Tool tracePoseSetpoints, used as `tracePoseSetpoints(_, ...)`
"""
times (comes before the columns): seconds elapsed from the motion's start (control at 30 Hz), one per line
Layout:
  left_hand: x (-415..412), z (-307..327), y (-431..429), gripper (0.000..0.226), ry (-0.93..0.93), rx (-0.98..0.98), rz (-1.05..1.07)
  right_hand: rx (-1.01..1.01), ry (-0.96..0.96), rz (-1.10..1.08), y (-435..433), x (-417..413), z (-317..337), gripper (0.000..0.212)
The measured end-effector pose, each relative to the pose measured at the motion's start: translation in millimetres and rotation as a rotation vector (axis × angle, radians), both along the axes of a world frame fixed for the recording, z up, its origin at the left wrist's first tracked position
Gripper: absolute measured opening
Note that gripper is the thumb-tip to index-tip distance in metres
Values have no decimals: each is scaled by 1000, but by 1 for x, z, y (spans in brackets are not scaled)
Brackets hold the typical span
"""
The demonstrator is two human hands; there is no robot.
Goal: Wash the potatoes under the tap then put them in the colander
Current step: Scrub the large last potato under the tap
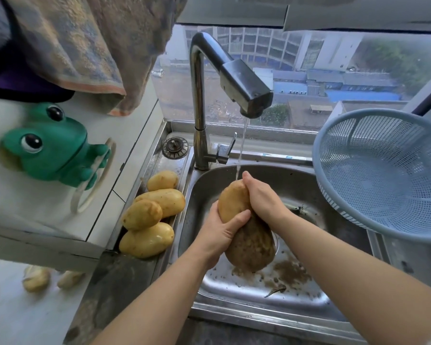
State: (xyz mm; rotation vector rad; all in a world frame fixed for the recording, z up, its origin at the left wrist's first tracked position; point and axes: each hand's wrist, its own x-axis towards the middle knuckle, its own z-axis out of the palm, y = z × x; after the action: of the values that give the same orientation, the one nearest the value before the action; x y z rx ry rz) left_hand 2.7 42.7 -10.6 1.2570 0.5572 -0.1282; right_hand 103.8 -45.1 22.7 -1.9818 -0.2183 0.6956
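Note:
Over the steel sink (299, 302), my left hand (220, 231) and my right hand (261, 195) both grip one long potato (249, 242). Its upper end is rinsed yellow; its lower end is brown with dirt. Water runs from the chrome tap (244, 83) onto the potato's top end. Several more potatoes (151, 215) lie piled on the sink's left ledge. A pale blue colander (388, 170), nothing visible inside it, stands tilted at the sink's right side.
Muddy grit lies on the sink floor near the drain. A green frog holder (50, 148) hangs on the white wall at left, under a hanging towel (85, 46). A sink plug (175, 147) sits by the tap base. A window lies behind.

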Motion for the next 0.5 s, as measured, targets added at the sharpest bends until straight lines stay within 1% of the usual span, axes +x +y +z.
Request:
tracePoseSetpoints(0.07, -2, -3, 0, 84, -4, -15, 18, 5, 36, -19, -2, -3, -1, 50)
tracePoseSetpoints(0.2, 0, -3, 5, 82, -12, -44, 93, 77, -71, 53, -10, -19, -7, 40)
tracePoseSetpoints(0.27, 1, -2, 3, 82, 2, -14, 98, 56, -125, 56, -9, -24, -6, 39)
tracePoseSetpoints(0.33, 1, -1, 0, 76, 14, 20, 109, -13, -177, 41, -3, -24, -3, 42)
tracePoseSetpoints(0.43, 1, 3, -2, 69, -6, 1, 149, -82, -150, 42, 6, -18, 1, 48)
tracePoseSetpoints(0.5, 3, 3, 0, 71, -4, -1, 169, -67, -91, 51, 10, -12, 3, 51)
